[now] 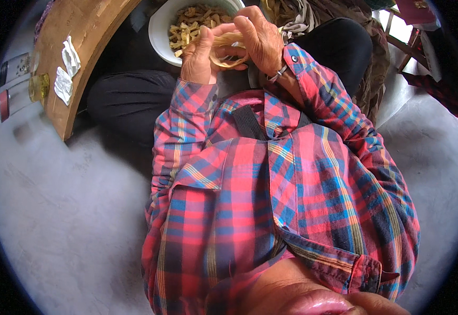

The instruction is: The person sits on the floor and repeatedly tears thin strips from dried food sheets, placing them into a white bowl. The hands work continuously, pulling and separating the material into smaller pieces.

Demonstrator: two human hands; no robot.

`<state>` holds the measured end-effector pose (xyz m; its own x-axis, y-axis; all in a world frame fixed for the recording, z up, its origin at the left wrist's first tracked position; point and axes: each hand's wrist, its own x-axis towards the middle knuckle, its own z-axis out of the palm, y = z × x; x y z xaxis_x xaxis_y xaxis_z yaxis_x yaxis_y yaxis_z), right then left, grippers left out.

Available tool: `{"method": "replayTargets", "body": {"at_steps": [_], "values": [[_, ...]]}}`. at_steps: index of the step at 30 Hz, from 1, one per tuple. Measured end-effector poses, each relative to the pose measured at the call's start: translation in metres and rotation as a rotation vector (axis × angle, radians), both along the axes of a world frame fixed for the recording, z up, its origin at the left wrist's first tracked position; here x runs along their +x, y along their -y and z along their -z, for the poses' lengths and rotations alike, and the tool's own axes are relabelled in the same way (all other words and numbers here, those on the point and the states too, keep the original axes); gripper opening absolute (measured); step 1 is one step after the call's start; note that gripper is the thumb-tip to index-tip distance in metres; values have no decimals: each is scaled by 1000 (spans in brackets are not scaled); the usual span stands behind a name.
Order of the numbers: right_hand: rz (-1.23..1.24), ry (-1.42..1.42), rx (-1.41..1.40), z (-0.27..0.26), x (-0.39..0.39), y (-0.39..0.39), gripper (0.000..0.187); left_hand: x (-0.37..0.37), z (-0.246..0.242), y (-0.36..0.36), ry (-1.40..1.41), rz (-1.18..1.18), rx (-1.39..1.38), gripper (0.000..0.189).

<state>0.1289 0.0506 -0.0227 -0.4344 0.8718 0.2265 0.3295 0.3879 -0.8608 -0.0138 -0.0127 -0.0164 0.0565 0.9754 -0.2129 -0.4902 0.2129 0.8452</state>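
Between my two hands runs a loop of pale yellow, flat plant-like strips, just over the near side of a white bowl. My left hand grips the strips at the left, thumb pointing up. Some of its fingers are hidden behind the strips. My right hand holds their right end, with its thumb and fingers bent and a band at the wrist. Inside the bowl lie short yellow cut pieces and browner, knobbly pieces. The exact kind of the strips cannot be told.
At the left is a curved wooden tabletop with crumpled white tissues. Beside it stand glass jars. Upper right, more yellowish strips lie by crumpled cloth. My bent knees flank the bowl on the grey floor.
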Motion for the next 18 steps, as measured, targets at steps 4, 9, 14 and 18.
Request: {"method": "replayTargets", "body": {"at_steps": [4, 9, 14, 18], "values": [[-93, -97, -103, 9, 2, -2, 43, -9, 3, -1, 139, 156, -65, 69], [-79, -262, -293, 18, 11, 2, 48, -21, 12, -2, 431, 250, -66, 66], [56, -246, -362, 13, 54, -15, 43, -45, 4, 2, 567, 98, -15, 54], [-206, -25, -423, 16, 76, -31, 37, -42, 6, 3, 493, 49, 81, 56]]}}
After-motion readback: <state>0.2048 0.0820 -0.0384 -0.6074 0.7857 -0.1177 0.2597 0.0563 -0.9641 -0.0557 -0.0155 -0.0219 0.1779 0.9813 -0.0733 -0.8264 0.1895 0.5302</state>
